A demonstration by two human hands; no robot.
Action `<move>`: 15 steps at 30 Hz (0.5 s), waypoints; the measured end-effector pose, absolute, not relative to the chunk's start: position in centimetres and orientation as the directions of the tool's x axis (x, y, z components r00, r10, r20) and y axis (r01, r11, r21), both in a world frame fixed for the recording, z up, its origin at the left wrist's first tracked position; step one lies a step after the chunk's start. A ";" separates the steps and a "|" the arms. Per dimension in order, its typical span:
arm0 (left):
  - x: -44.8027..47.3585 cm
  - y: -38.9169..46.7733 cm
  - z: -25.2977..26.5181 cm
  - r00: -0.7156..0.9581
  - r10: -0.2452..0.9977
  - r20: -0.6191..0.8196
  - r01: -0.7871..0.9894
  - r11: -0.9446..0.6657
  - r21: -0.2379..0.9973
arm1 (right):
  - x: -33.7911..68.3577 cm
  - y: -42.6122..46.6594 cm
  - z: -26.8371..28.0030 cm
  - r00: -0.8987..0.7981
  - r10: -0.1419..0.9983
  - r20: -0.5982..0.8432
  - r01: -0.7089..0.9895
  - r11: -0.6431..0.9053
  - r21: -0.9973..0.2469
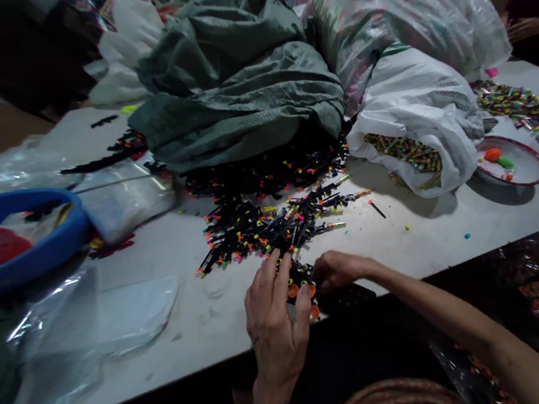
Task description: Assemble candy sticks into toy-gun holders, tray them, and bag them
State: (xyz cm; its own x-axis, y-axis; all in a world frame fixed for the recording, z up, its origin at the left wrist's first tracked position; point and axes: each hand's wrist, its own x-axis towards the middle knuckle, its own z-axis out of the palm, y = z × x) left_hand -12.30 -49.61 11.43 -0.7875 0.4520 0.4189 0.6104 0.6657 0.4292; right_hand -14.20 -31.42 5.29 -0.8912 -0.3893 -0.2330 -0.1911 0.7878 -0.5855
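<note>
My left hand lies at the table's near edge with its fingers stretched out. Its fingertips reach small black plastic pieces with orange round ends. Just to the right, my right hand has its fingers curled down at these pieces; whatever is between them is hidden. Straight ahead spreads a pile of black toy guns with orange, pink and yellow bits, touching the fingers of my left hand. A dark flat piece lies below my right hand at the edge.
A green cloth sack stands behind the pile. Beside it, a white bag spills small colourful pieces. At right are a bowl and another person's hand. A blue basin and clear plastic bags occupy the left.
</note>
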 end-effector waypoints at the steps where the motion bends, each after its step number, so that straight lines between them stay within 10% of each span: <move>1: -12.3 -49.7 11.4 -0.786 0.448 0.425 0.612 0.660 0.435 | -15.4 -30.0 5.5 -0.910 -0.340 -0.238 -0.159 0.815 -0.557; 6: -12.1 -49.8 11.3 -0.785 0.425 0.451 0.610 0.661 0.438 | -20.4 -25.3 6.2 -0.978 0.084 -0.191 0.137 0.950 -0.282; 11: -12.2 -49.1 11.7 -0.787 0.394 0.475 0.596 0.682 0.424 | -19.8 -24.4 6.1 -0.974 0.029 -0.224 0.110 0.928 -0.356; 15: -12.2 -48.7 12.1 -0.739 0.440 0.510 0.655 0.648 0.389 | -17.0 -23.7 5.8 -0.924 -0.174 -0.340 0.183 0.580 -0.794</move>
